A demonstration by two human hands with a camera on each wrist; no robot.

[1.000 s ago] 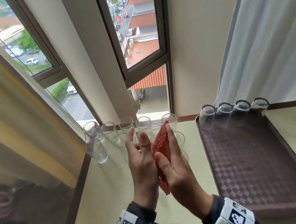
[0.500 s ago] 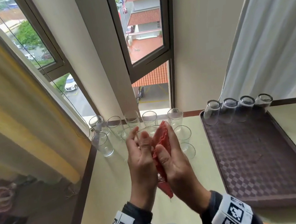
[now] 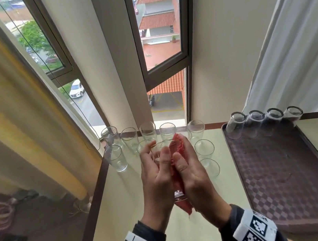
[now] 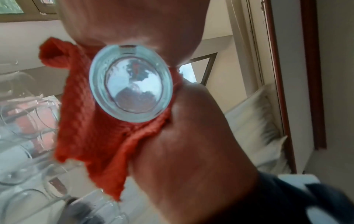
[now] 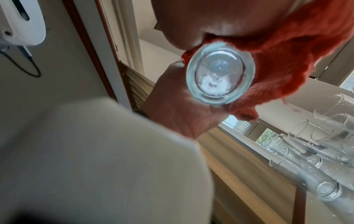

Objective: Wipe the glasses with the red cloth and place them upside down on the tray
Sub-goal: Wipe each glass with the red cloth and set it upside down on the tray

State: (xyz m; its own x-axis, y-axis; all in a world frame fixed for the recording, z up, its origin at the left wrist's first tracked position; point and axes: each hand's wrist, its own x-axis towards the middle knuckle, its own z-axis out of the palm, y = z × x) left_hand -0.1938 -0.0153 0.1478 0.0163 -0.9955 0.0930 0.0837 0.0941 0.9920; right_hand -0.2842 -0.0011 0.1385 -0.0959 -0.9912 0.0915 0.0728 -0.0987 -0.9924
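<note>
I hold a clear glass (image 3: pixel 179 197) above the table between both hands, its rim pointing away from me. My left hand (image 3: pixel 155 172) grips its left side. My right hand (image 3: pixel 193 175) wraps the red cloth (image 3: pixel 175 148) around the right side. Both wrist views look at the thick round base of the glass (image 4: pixel 132 84) (image 5: pixel 220 74), with the red cloth (image 4: pixel 91 136) (image 5: pixel 287 53) draped beside it. The brown checkered tray (image 3: pixel 285 173) lies to the right. Several glasses (image 3: pixel 236 125) stand upside down along its far edge.
Several upright glasses (image 3: pixel 148 131) stand in rows on the pale table (image 3: pixel 128 197) just beyond my hands, near the window. The table's dark left edge (image 3: pixel 95 196) drops to the floor. A white curtain (image 3: pixel 287 49) hangs behind the tray.
The hands have stayed together around the glass and cloth, and my left thumb has shifted across the glass. The head view has tilted, so the table sits lower in frame.
</note>
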